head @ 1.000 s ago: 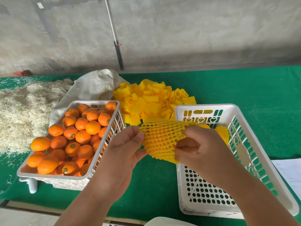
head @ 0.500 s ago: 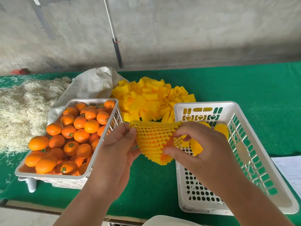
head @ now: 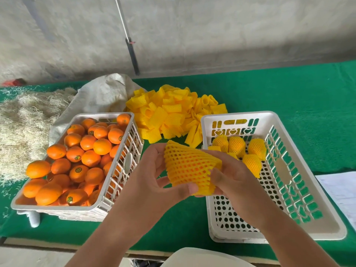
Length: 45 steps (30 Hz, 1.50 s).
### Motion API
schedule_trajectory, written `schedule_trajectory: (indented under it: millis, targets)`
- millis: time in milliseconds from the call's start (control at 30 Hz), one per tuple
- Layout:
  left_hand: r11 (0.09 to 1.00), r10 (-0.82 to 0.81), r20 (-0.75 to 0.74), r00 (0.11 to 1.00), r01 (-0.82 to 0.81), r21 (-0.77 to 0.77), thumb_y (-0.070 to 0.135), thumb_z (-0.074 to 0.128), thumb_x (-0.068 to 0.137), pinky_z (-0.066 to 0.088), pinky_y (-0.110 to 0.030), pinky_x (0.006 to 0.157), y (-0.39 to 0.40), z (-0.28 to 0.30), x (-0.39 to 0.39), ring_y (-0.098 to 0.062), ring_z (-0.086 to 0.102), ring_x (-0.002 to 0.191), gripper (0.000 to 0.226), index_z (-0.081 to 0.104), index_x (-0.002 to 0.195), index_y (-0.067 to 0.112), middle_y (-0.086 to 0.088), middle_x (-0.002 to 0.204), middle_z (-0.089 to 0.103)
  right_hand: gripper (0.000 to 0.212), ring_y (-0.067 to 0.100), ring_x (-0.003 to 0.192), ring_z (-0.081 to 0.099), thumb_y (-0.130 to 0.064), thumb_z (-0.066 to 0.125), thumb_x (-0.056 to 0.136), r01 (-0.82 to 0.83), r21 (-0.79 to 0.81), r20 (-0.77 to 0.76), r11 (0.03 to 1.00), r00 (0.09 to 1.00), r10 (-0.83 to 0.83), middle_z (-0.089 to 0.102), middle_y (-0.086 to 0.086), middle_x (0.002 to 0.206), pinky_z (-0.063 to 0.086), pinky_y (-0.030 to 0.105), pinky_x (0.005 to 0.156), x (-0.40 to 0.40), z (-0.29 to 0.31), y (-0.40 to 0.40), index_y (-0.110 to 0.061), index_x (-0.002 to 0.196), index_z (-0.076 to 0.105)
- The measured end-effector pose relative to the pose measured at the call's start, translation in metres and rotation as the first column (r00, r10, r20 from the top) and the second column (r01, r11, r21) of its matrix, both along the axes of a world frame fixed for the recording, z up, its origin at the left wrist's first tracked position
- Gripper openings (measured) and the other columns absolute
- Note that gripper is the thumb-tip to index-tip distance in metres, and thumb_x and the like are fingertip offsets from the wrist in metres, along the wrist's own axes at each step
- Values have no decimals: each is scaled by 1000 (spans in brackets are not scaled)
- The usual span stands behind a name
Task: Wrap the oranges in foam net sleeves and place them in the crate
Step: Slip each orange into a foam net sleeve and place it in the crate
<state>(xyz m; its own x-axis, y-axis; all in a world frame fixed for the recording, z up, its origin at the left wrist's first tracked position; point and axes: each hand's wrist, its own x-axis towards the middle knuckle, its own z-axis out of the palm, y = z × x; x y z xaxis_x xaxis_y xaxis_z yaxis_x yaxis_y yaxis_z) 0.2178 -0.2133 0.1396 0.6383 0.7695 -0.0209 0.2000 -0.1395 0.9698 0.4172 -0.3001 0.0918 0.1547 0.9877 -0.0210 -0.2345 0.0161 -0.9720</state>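
Note:
Between the two crates I hold an orange wrapped in a yellow foam net sleeve (head: 189, 167). My left hand (head: 154, 182) grips its left side, thumb under the bottom edge. My right hand (head: 235, 180) grips its right side, fingers curled round it. The orange shows only faintly through the stretched mesh. A white crate (head: 300, 205) on the right holds several sleeved oranges (head: 252, 164) at its far end. A white crate (head: 107, 201) on the left is full of bare oranges (head: 88, 157). A pile of loose yellow sleeves (head: 169, 114) lies behind.
Green cloth (head: 289, 97) covers the table. Straw-like fibre (head: 21, 128) and a white sack (head: 104, 93) lie at the far left. White paper (head: 341, 189) sits at the right edge. A concrete wall and a leaning pole (head: 133, 54) stand behind the table.
The sleeve has been pulled further over the orange, which now shows less. My hands have closed in around it. The sleeved oranges in the right crate have come into view.

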Motion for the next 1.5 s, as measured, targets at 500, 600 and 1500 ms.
schedule_trajectory:
  millis: [500, 600, 1500]
  targets:
    - [883, -15, -452, 892, 224, 412, 78, 86, 57, 35, -13, 92, -5, -41, 17, 27, 20, 133, 102, 30, 142, 71, 48, 146, 20, 60, 22, 117, 72, -55, 89, 74, 62, -213, -111, 975, 990, -88, 72, -3, 123, 63, 43, 92, -10, -32, -10, -41, 128, 67]
    - [880, -44, -489, 871, 265, 395, 60, 94, 65, 43, -16, 85, -1, -47, 16, 24, 34, 122, 104, 26, 142, 74, 52, 131, 37, 54, 25, 122, 70, -53, 88, 78, -16, -221, -220, 975, 975, -34, 71, 0, 127, 61, 48, 97, -3, -33, -12, -39, 126, 67]
    - [871, 427, -770, 473, 13, 491, 98, 49, 71, 56, -57, 73, 191, -265, -216, -31, 64, 85, 90, 52, 128, 28, -1, 100, 64, 83, 24, 83, 66, -47, 93, 74, 789, -564, 619, 243, 599, -509, 66, 7, 97, 59, 37, 65, 178, -190, -3, -8, 138, 56]
